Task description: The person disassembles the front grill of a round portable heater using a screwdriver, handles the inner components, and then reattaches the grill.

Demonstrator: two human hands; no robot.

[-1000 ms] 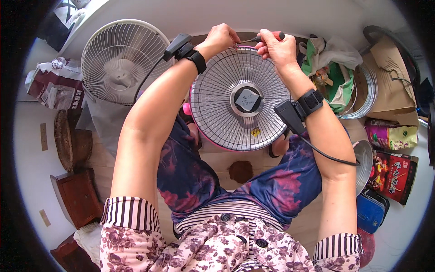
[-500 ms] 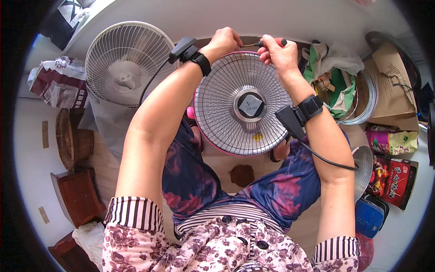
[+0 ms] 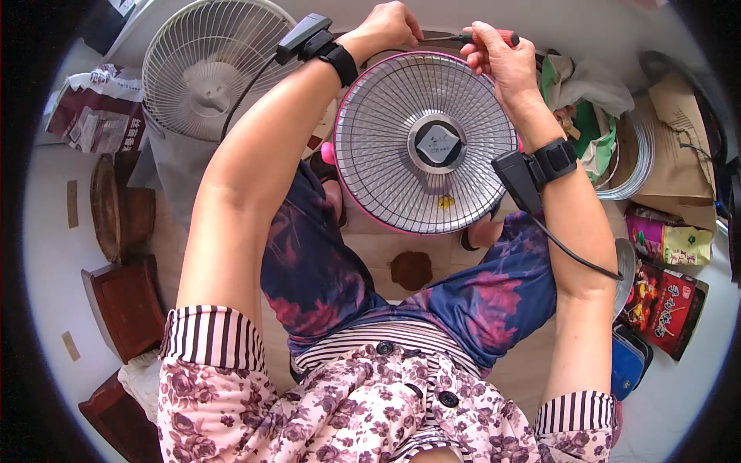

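Note:
A screwdriver [image 3: 505, 37] with a red and black handle is gripped in my right hand [image 3: 500, 62], its thin shaft pointing left. The shaft runs to the closed fingertips of my left hand [image 3: 390, 27]; what those fingers pinch is hidden. Both hands are at the far rim of a round heater [image 3: 386, 154] with a pink edge, a wire grille and a silvery dish. A pale label sits on its centre hub, and a small yellow sticker shows low on the dish. The heater stands between my legs, its grille toward me.
A white fan [image 3: 208, 92] stands left of the heater. Along the left lie a maroon bag [image 3: 96, 116], a round wooden piece [image 3: 108, 208] and a red-brown wooden box [image 3: 123, 309]. At right are coiled wire [image 3: 641, 162], cardboard [image 3: 679, 123], a red package [image 3: 664, 312] and a blue case [image 3: 629, 363].
Both hands, the heater and the fan now appear higher in the picture, and the heater also further right. The screwdriver stays in my right hand, its shaft still reaching my left fingers.

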